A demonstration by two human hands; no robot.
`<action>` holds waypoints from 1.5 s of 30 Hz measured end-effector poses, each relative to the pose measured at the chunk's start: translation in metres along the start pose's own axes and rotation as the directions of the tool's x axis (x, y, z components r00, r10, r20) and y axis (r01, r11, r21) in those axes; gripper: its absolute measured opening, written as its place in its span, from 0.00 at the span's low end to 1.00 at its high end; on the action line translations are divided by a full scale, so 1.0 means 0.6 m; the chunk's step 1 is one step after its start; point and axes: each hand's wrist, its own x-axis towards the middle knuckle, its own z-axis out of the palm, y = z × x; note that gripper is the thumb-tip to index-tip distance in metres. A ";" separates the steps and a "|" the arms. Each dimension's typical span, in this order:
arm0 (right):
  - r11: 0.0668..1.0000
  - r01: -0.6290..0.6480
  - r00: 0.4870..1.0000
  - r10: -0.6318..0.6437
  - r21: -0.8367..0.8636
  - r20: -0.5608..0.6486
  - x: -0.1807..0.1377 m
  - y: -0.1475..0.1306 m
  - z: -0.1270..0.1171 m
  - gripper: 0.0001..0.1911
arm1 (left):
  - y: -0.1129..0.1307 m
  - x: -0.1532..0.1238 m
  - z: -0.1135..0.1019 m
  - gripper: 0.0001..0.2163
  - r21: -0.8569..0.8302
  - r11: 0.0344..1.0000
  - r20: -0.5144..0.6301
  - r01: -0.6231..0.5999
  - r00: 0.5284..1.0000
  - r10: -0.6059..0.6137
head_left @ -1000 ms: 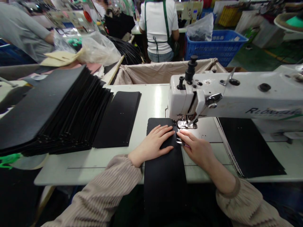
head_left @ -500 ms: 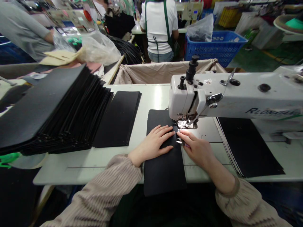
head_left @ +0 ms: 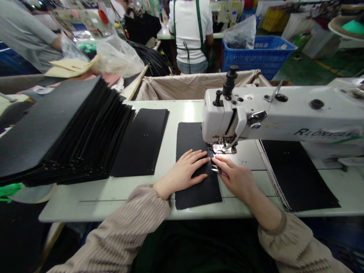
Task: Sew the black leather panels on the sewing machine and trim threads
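A black, leather-like panel lies flat on the pale table, its right edge beside the presser foot of a white sewing machine. Spread across the panel's middle, palm down, is my left hand, fingers stretched toward the needle area. My right hand is curled around thread snips, whose silver blades poke out to the left. Its fingertips rest by the panel's right edge, just in front of the presser foot. The snips' handle is mostly hidden in the palm.
A tall stack of black panels stands at the left, with a lower pile beside it. More panels lie right of the needle, partly under the machine arm. Behind the table are a cloth-lined bin, a blue crate and co-workers.
The black panel has slid away from me under my left hand; its near edge now lies on the table instead of overhanging the front. Both hands stay in nearly the same place.
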 end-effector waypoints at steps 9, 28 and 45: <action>1.000 0.002 1.000 -0.002 0.008 0.010 0.000 -0.001 -0.002 0.25 | 0.001 -0.001 -0.001 0.24 -0.010 1.000 -0.015 0.008 1.000 -0.008; 1.000 0.006 1.000 -0.006 -0.001 -0.004 -0.003 0.001 0.000 0.25 | -0.002 0.000 0.005 0.23 -0.006 1.000 -0.042 0.025 0.999 -0.026; 1.000 0.009 1.000 -0.009 0.009 -0.019 -0.002 0.002 -0.001 0.26 | -0.008 0.014 0.014 0.24 0.000 0.994 -0.070 0.111 0.991 -0.110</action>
